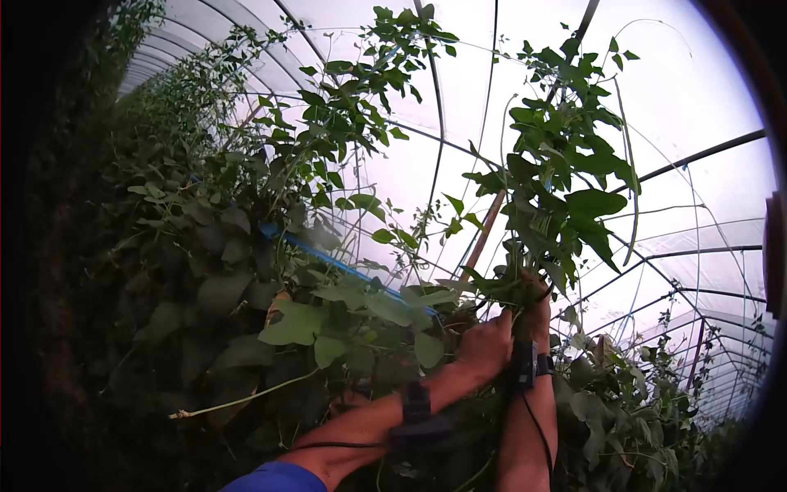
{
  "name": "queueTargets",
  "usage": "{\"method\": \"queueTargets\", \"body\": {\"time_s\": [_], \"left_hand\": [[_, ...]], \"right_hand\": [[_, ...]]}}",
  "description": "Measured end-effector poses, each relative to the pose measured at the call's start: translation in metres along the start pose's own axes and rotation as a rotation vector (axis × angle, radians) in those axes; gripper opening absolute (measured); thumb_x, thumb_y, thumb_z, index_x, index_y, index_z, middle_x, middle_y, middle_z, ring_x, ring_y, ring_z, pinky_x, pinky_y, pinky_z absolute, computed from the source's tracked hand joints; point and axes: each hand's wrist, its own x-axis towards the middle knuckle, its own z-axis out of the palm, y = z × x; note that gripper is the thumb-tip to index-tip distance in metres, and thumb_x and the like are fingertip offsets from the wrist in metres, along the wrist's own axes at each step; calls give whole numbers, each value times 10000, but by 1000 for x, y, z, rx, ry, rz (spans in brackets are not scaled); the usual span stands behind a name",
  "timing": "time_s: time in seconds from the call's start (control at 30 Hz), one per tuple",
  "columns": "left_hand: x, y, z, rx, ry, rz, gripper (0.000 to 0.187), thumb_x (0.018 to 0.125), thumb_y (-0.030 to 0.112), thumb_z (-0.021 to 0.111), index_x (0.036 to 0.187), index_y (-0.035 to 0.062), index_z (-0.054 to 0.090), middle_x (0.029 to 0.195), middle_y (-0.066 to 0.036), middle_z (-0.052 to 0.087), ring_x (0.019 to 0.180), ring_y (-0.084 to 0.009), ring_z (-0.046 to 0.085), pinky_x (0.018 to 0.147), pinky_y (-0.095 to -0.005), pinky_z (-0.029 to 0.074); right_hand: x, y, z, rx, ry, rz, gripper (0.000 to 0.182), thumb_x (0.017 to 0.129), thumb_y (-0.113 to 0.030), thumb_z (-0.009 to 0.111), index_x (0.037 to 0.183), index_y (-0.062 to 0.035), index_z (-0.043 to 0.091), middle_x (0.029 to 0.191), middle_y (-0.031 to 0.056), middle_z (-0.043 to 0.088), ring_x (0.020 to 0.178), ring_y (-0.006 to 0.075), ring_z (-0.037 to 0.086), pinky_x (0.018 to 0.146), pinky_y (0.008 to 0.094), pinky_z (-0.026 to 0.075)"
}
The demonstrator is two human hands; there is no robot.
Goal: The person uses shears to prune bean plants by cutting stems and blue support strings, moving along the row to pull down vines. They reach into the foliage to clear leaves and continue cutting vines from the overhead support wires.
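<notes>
Climbing bean vine [566,209] rises in a leafy bunch right of centre, a long, thin pod [630,164] dangling at its right edge. At the bunch's base, the person's right hand [535,305] has its fingers clamped around the stems, partly hidden by leaves. Just beside it and slightly lower is the left hand [484,348], fingers curled in; I cannot tell whether they grip a stem. Both wrists wear dark devices [416,402] with cables. A brown pole [489,221] slants behind, and a blue strip [344,266] crosses the foliage to the left, beneath a translucent greenhouse roof [672,107].
</notes>
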Motion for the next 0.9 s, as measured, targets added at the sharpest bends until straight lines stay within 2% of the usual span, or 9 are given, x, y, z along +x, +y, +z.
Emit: {"method": "queueTargets", "body": {"time_s": [0.1,0.37,0.47,0.53,0.6,0.67,0.73,0.8,0.9], "left_hand": [[-3,-5,-10,-68,65,-7,454,766,201,614,1110,-41,442,749,-208,599,698,-364,617,618,-436,496],[-16,-17,-17,-370,254,-70,474,666,133,725,1048,-30,495,777,-186,600,721,-376,611,653,-408,496],[-11,-6,-45,-239,269,85,378,671,94,704,987,-22,531,826,-171,601,771,-349,607,720,-403,490],[1,13,-72,-42,392,422,286,679,48,670,939,0,561,859,-145,601,828,-321,594,783,-396,476],[17,30,-79,-127,417,487,247,681,-1,629,922,12,573,840,-116,600,841,-310,586,809,-391,466],[39,40,-73,-327,339,398,235,688,-18,598,920,0,568,841,-123,601,814,-292,598,779,-368,477],[66,42,-56,-525,326,163,183,715,-32,532,896,-8,530,823,-129,589,727,-221,602,691,-302,479],[92,30,-39,-612,251,-32,207,701,25,561,893,-17,496,799,-134,567,711,-228,578,669,-320,470],[112,26,-37,-312,29,-274,400,656,202,648,929,-37,480,832,-176,561,779,-286,575,710,-356,465]], "right_hand": [[-6,11,5,76,109,-241,294,832,-152,616,1075,-6,537,930,101,622,807,180,626,663,295,528],[-37,-2,46,-42,153,-421,284,817,-113,607,1063,8,528,926,105,611,777,176,620,648,286,515],[-46,0,49,40,278,-368,256,806,-79,605,1025,14,512,882,97,600,724,174,611,621,282,505],[-53,-7,71,106,351,-366,272,784,-55,623,978,13,445,812,88,567,676,152,578,572,263,484],[-47,0,60,-107,377,-429,293,773,-73,653,945,2,429,786,71,544,652,125,552,555,248,468],[-48,5,50,-22,260,-456,325,759,-82,674,939,-7,414,771,55,533,636,106,537,537,246,452],[-45,3,58,-100,396,-371,354,747,-97,684,944,-7,403,784,59,533,641,112,536,541,245,455],[-45,3,61,55,353,-408,379,736,-115,695,946,-6,399,791,62,534,640,115,535,539,237,450],[-49,2,62,75,352,-415,401,735,-118,699,961,-15,384,784,69,535,633,113,532,535,227,441]]}}
